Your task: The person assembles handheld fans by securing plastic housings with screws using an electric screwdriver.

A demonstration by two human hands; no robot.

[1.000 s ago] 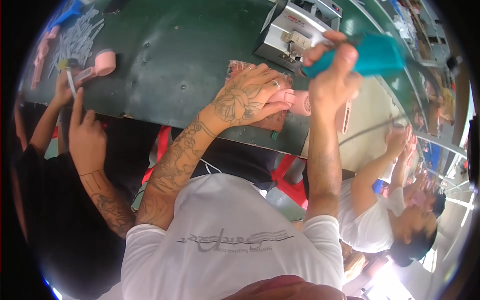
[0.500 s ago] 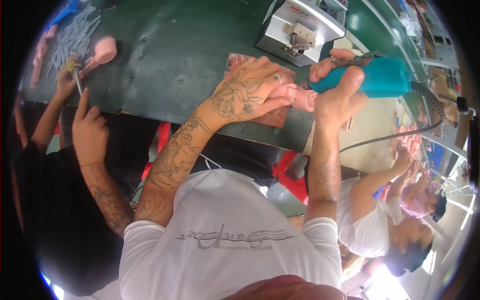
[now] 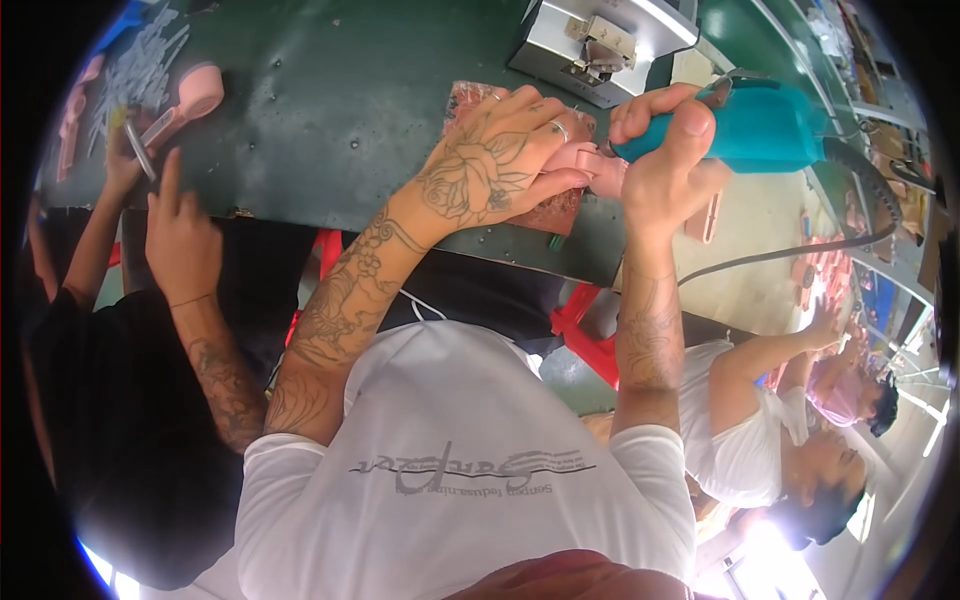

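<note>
My left hand (image 3: 500, 165), with a ring on one finger, is closed over a pink plastic device (image 3: 607, 175) with a rounded body, and holds it on a reddish-brown worn pad (image 3: 555, 216). My right hand (image 3: 668, 165) grips a teal corded electric screwdriver (image 3: 768, 125), held sideways with its nose pointing left. That nose is right beside the pink device's end. Its tip is too small to make out, so I cannot tell whether it touches.
Behind the pad stands a silver box (image 3: 590, 50). A dark cable (image 3: 780, 265) loops from the screwdriver. To the left, a co-worker's hand (image 3: 185, 245) is near a pink handheld fan (image 3: 195, 95) and a heap of grey strips (image 3: 135, 65). Other people sit at the right.
The view has shifted slightly. My right hand and the screwdriver have moved a little up and left; the vented end of the pink device shows less. The co-worker's metal rod has shifted.
</note>
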